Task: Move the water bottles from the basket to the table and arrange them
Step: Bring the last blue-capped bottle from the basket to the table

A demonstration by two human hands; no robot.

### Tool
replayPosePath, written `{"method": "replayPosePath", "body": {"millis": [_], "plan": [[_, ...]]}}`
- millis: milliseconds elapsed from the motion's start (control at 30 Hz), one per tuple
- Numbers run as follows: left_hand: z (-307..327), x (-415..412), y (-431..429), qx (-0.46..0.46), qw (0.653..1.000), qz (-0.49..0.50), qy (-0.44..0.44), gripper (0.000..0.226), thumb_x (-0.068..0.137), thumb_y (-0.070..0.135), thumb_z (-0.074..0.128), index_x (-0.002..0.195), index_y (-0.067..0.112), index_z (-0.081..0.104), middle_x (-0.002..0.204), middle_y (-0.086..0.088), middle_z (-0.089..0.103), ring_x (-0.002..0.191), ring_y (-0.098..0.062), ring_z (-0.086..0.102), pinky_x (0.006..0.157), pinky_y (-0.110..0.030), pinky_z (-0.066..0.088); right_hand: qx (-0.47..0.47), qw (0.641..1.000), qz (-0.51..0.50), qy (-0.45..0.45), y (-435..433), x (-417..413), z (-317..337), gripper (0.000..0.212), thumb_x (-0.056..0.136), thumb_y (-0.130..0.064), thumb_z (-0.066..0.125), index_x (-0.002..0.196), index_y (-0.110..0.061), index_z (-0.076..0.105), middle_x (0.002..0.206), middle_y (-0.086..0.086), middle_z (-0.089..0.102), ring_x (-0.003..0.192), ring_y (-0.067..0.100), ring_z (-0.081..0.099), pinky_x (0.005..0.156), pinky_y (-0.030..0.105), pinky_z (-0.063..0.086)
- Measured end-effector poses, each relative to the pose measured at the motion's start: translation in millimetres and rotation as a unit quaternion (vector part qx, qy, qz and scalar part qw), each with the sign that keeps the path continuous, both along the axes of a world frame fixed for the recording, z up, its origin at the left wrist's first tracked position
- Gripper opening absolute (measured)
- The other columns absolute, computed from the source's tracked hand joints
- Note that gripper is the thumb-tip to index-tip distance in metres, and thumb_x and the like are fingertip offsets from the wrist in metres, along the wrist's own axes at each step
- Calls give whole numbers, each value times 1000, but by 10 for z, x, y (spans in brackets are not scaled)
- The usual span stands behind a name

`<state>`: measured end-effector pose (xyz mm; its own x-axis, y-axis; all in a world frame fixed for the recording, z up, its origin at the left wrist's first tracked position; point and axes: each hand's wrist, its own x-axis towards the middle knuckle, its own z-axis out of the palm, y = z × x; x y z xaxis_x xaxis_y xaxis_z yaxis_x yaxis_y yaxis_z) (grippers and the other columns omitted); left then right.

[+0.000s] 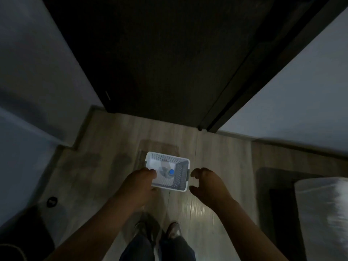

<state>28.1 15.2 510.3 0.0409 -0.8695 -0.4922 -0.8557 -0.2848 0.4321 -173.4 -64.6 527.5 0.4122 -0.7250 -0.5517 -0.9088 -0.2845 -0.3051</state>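
Note:
A white perforated plastic basket stands on the wooden floor below me. Inside it one clear water bottle with a blue cap is visible; the room is dim and I cannot tell if more lie there. My left hand reaches over the basket's left rim, fingers bent at the edge, and covers the near left corner; whether it grips the rim is not plain. Just right of the basket my right hand hovers with fingers loosely curled, holding nothing.
A dark closed door fills the far side, with pale walls left and right. A dark mat and a pale cushion-like thing lie at the right. My feet stand just behind the basket.

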Motion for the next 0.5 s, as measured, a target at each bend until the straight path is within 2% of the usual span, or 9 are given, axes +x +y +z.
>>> {"method": "replayPosePath", "body": {"millis": [67,267,400,500], "plan": [[-317,14,-79,11,1000,-8,-10,28,87,30,59,113,20,54,121,1,58,110,-15,56,90,-22,47,8,1000,4,-2,-106,32,-323,38,89,-27,61,125,-17,55,121,2,60,107,13,58,87,20,47],[-1365,57,-295,35,998,-14,-41,38,91,35,56,125,21,50,137,2,49,126,-15,48,107,-26,39,25,1000,2,-10,-346,118,-1464,39,90,-27,61,127,-15,53,125,2,59,110,12,57,83,13,39],[-2195,63,-433,45,999,7,-26,41,91,31,54,129,16,47,134,-4,49,121,-19,48,101,-27,39,21,1000,2,-17,-461,173,-2358,37,89,-26,61,124,-14,54,122,4,60,106,13,59,84,15,42],[-2873,73,-520,46,999,13,-15,38,89,33,57,124,20,50,128,1,53,116,-15,51,91,-21,38,18,1000,-2,-21,-542,196,-3040,35,89,-26,60,122,-13,56,119,3,61,104,14,60,84,18,45]]}}
